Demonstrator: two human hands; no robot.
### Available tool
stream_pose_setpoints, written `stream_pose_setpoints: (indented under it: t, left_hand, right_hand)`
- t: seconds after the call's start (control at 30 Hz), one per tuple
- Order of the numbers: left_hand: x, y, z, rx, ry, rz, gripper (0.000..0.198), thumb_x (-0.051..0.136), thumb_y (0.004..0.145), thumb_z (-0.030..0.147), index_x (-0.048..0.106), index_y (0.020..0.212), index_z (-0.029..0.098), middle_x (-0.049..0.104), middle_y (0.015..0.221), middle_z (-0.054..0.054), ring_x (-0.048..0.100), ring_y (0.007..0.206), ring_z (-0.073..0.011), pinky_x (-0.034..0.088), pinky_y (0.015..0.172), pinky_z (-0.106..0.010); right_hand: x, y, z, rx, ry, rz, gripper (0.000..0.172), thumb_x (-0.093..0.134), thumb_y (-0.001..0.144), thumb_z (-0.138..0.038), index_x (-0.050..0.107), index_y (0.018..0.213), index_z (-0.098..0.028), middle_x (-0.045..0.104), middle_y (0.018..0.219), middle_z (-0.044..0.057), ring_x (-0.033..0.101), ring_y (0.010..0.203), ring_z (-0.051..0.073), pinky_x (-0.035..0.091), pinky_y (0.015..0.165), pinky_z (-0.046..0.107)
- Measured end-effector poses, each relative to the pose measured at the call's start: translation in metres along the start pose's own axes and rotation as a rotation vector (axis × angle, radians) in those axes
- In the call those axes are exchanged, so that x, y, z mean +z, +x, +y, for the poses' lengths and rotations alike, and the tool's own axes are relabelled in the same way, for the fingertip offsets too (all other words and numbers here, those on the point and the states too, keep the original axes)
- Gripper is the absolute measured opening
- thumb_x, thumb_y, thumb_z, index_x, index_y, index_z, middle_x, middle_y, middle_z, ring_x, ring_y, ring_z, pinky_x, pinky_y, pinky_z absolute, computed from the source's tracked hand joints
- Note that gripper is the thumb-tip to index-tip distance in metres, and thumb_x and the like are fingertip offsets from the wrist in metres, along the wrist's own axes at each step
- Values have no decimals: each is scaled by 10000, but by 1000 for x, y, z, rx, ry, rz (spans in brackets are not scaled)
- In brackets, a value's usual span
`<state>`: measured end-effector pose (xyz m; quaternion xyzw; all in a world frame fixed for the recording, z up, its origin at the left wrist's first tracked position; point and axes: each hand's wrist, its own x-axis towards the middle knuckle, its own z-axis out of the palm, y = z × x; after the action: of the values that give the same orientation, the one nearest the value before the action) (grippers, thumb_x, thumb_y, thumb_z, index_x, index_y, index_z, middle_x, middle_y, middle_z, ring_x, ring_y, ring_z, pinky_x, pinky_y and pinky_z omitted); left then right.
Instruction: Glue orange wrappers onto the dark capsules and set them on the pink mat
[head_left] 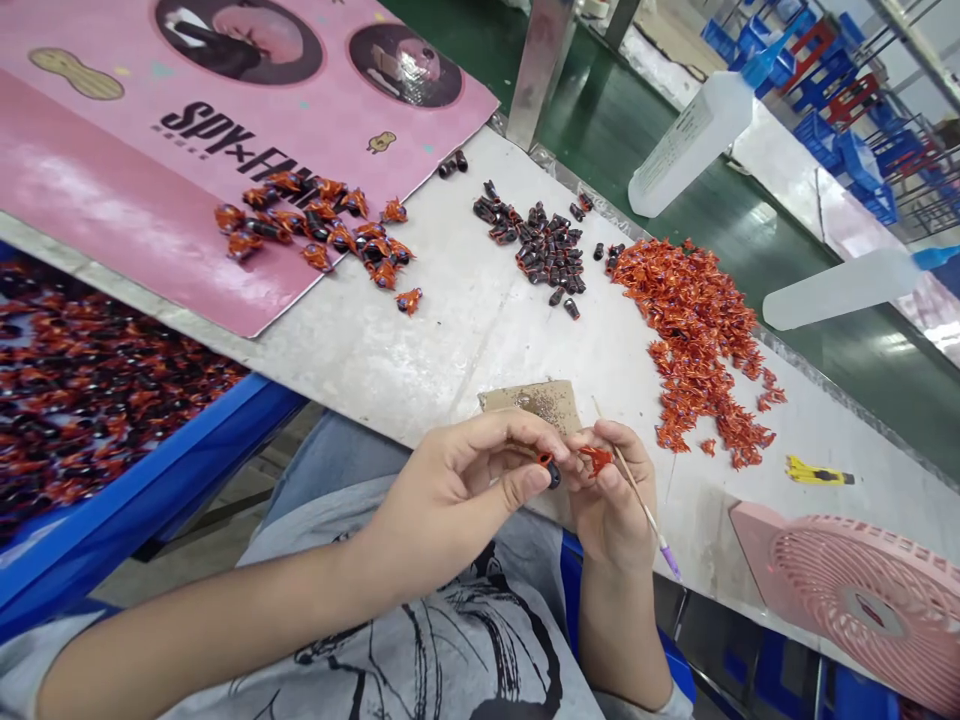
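Note:
My left hand pinches a small black part with a red-rimmed opening between thumb and fingertips. Close beside it, my right hand grips a small orange-red plastic piece. A thin stick with a purple end also rests in the fingers of that hand, slanting down to the right. The two pieces are near each other, apart. Just beyond the hands lies a piece of brown cardboard strewn with dark specks. Part of the right fingers is hidden behind the pieces.
Piles of black parts and orange pieces lie ahead. Joined pieces rest partly on a pink printed sheet. A blue bin of pieces is at left. At right are a pink fan, yellow cutter and two bottles.

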<state>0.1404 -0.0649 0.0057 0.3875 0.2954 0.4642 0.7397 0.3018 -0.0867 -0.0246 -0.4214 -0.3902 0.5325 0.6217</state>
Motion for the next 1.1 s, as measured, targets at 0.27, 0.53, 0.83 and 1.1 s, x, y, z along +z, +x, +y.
stream_pose_setpoints:
  t: [0.27,0.53,0.83,1.1]
  left_hand:
    - [2,-3,-12,398,270,140,200,691,823,31,756,945,176,671,886,-41,665,854,-128,564,737,-202]
    - [-1,-1,-12,418,287,183,199,723,803,27,772,914,184,724,868,-48,708,846,-144,590,746,-219]
    - [-3,-7,-10,287,157,270,214,761,785,60,762,920,226,760,851,-4,723,752,-131,607,676,-203]
    - [-34,0,5,745,599,50,188,714,818,22,708,854,207,728,737,3,657,703,-143,565,714,-290]
  right_hand:
    - [16,-8,-3,-103,-50,5,168,732,876,-316,754,1042,-306,811,956,6,771,856,124,626,735,202]
    - [17,-15,-1,-403,-525,-23,315,652,914,-139,713,1180,-296,789,1026,49,759,970,202,644,842,354]
    - [27,-11,-12,-704,-1030,-103,396,720,839,-64,676,1218,-173,778,1019,94,752,893,198,646,731,303]
    - [49,-5,-17,-853,-1084,-185,214,630,838,37,689,1009,-76,739,812,114,704,787,184,616,650,294]
